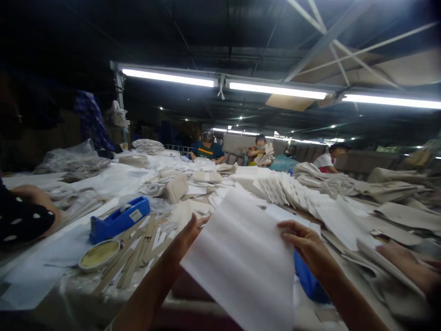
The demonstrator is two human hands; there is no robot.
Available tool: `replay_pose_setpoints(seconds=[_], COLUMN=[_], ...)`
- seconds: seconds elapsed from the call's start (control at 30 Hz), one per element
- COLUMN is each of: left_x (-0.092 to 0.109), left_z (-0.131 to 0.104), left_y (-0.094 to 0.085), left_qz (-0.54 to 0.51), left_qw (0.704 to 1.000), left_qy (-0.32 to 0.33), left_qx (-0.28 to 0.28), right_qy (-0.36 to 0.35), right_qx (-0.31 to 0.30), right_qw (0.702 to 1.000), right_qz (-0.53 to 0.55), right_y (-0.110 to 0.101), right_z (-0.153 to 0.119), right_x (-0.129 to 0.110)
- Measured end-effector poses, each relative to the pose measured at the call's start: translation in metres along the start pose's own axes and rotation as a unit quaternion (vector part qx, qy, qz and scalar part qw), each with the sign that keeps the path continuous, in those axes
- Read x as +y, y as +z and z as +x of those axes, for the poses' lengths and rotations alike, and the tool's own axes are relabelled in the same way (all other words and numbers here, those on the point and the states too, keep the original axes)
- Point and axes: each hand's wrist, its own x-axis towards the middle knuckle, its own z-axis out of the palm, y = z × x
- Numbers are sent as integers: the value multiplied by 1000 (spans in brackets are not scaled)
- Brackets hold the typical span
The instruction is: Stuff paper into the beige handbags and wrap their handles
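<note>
A white rectangular sheet point(241, 262), soft-looking like thin foam or paper, is held up tilted before me. My left hand point(189, 232) grips its left edge, with part of the fingers hidden behind it. At the upper right edge, my right hand point(301, 241) pinches the sheet between thumb and fingers. A blue tape dispenser point(120, 218) stands to the left of my left hand, beside a round shallow dish of yellowish stuff point(99, 254). Below my right forearm lies a blue object point(310, 278), partly covered by the sheet.
Strips of card point(132, 262) lie left of my hands. Stacked white sheets point(275, 186) and beige fabric pieces point(396, 188) cover the right side. A co-worker's hand point(406, 266) reaches in at right; a dotted sleeve point(25, 216) shows at left. Several people sit beyond.
</note>
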Motion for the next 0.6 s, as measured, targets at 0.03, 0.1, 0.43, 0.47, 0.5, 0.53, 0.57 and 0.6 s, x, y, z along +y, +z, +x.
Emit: replay_pose_setpoints(seconds=[0.03, 0.1, 0.43, 0.47, 0.5, 0.53, 0.57, 0.6], left_x=[-9, -30, -118, -120, -121, -121, -121, -121], left_z=[-3, -8, -32, -32, -32, -31, -30, -29], left_y=[4, 9, 20, 20, 21, 22, 23, 25], left_qz=[22, 58, -41, -42, -41, -39, -35, -27], left_qw=[999, 996, 988, 988, 988, 988, 988, 989], left_qy=[-26, -67, -140, -140, -139, -135, -132, -129], left_qx=[-7, -18, 40, 47, 54, 61, 67, 71], right_qy=[9, 17, 189, 194, 198, 200, 204, 209], right_qx=[-2, 20, 142, 131, 120, 108, 93, 79], right_qw=[1000, 999, 965, 964, 964, 964, 964, 965], right_qz=[1, 18, 114, 122, 130, 136, 140, 138], right_y=[-4, -12, -46, -44, -42, -38, -35, -32], right_z=[-7, -20, -91, -96, -99, -102, -103, -104], right_x=[5, 15, 97, 102, 104, 104, 102, 98])
